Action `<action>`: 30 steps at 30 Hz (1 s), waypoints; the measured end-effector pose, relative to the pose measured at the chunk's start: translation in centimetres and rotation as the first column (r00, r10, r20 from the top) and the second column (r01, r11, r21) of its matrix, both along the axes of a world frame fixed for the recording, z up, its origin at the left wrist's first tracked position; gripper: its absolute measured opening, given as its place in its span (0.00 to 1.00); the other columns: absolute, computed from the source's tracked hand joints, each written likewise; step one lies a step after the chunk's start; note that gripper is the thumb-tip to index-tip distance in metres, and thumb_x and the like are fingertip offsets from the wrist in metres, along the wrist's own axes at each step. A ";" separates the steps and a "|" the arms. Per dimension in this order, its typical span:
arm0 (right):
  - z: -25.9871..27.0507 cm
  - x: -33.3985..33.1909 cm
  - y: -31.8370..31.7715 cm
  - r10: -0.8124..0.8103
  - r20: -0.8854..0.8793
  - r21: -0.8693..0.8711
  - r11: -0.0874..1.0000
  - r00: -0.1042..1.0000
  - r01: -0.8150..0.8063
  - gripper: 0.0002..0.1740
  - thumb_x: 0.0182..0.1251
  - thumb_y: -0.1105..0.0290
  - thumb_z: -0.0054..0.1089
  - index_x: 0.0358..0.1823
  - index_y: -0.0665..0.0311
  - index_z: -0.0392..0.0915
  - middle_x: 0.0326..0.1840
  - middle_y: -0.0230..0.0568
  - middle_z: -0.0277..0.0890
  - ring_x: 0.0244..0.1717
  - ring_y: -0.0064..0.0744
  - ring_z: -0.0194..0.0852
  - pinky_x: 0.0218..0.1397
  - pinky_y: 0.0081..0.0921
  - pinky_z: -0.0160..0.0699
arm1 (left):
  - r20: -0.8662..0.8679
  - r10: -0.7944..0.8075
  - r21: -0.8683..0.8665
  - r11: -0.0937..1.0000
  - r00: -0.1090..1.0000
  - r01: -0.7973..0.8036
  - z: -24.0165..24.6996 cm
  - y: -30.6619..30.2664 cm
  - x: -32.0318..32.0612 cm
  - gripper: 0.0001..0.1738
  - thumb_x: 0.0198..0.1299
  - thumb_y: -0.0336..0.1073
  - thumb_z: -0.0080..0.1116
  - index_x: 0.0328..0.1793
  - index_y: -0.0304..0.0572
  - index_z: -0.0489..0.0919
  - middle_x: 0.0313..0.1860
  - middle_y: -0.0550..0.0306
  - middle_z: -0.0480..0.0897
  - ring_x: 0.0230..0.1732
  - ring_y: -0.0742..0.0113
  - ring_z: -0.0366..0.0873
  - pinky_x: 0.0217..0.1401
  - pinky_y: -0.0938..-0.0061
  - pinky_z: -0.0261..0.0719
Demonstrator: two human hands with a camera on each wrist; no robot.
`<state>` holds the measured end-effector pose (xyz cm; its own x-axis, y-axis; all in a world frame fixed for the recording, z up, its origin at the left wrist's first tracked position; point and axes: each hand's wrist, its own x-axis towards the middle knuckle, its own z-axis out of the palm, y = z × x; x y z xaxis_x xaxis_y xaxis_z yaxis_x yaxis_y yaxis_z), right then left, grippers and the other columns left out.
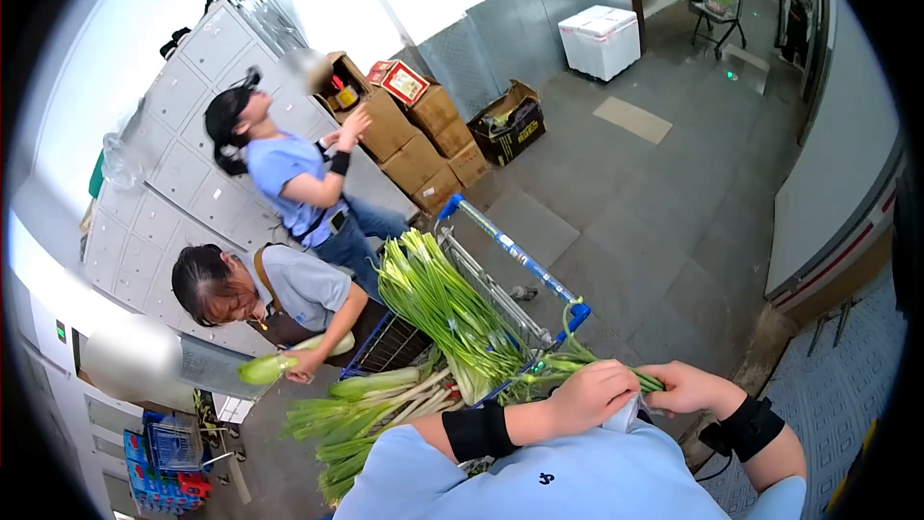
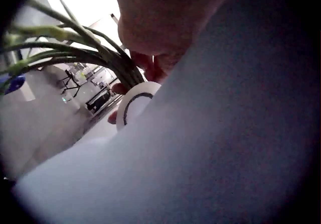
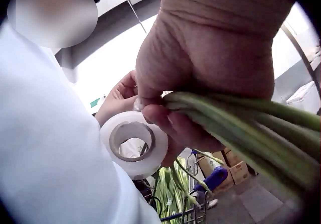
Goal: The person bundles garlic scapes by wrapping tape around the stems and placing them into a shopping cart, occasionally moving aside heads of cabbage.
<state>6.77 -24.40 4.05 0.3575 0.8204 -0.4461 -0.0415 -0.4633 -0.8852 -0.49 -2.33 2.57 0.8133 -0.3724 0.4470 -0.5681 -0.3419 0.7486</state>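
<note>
Both hands meet in front of the blue shirt around a bundle of long green stalks, like garlic scapes (image 3: pixel 241 133). My right hand (image 1: pixel 688 390) grips the bundle, fingers curled under it in the right wrist view. Close beside it, my left hand (image 1: pixel 592 395) is bent over the stalks, its thumb at the edge of a roll of whitish tape (image 3: pixel 156 156). The roll hangs just below the bundle, face-on to both wrist cameras. Part of the left hand's grip is hidden behind the roll, sleeve and stalks.
A shopping cart with a blue handle (image 1: pixel 515 255) stands in front, heaped with leafy green bunches (image 1: pixel 443 308). To the left, one person (image 1: pixel 313 289) holds a pale green vegetable (image 1: pixel 265 368); another person (image 1: pixel 289 164) stands by lockers (image 1: pixel 197 159). Cardboard boxes (image 1: pixel 385 125) are stacked behind.
</note>
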 end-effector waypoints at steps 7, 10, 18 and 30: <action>-0.5 -0.4 -0.1 0.043 0.123 -0.027 0.999 0.991 -0.040 0.20 0.66 0.66 0.54 0.59 0.59 0.75 0.30 0.40 0.81 0.24 0.28 0.80 0.34 0.28 0.81 | -0.306 0.103 -0.002 0.994 0.947 -0.109 0.8 0.3 1.3 0.04 0.59 0.25 0.65 0.38 0.35 0.79 0.34 0.52 0.82 0.34 0.64 0.84 0.38 0.73 0.82; -1.9 -0.2 -0.5 0.097 0.242 0.033 0.994 0.965 -0.108 0.21 0.68 0.65 0.57 0.62 0.58 0.74 0.31 0.39 0.81 0.29 0.30 0.79 0.37 0.32 0.79 | -0.429 0.098 0.003 0.994 0.898 -0.107 1.0 -0.1 2.0 0.05 0.58 0.24 0.65 0.37 0.34 0.79 0.32 0.56 0.82 0.36 0.70 0.82 0.41 0.73 0.81; 0.0 -0.6 -0.4 0.130 0.289 -0.027 0.992 0.949 -0.127 0.23 0.66 0.67 0.54 0.63 0.55 0.75 0.32 0.47 0.81 0.31 0.44 0.79 0.39 0.38 0.76 | -0.539 0.070 0.104 0.994 0.839 -0.017 1.1 0.7 5.1 0.05 0.56 0.26 0.62 0.39 0.36 0.79 0.32 0.53 0.82 0.33 0.64 0.82 0.38 0.70 0.79; 0.2 -0.7 -0.4 0.048 0.122 -0.081 0.996 0.991 -0.038 0.23 0.66 0.67 0.54 0.64 0.56 0.75 0.28 0.41 0.79 0.27 0.34 0.76 0.35 0.31 0.75 | 0.169 -0.158 0.352 0.932 0.973 0.090 1.5 1.6 1.7 0.14 0.53 0.28 0.65 0.47 0.38 0.83 0.48 0.53 0.84 0.46 0.55 0.83 0.48 0.64 0.80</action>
<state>6.03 -24.79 4.25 0.3787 0.8005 -0.4645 0.0874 -0.5306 -0.8431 1.21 -0.69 4.07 0.6626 -0.6215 0.4180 -0.7428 -0.4740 0.4728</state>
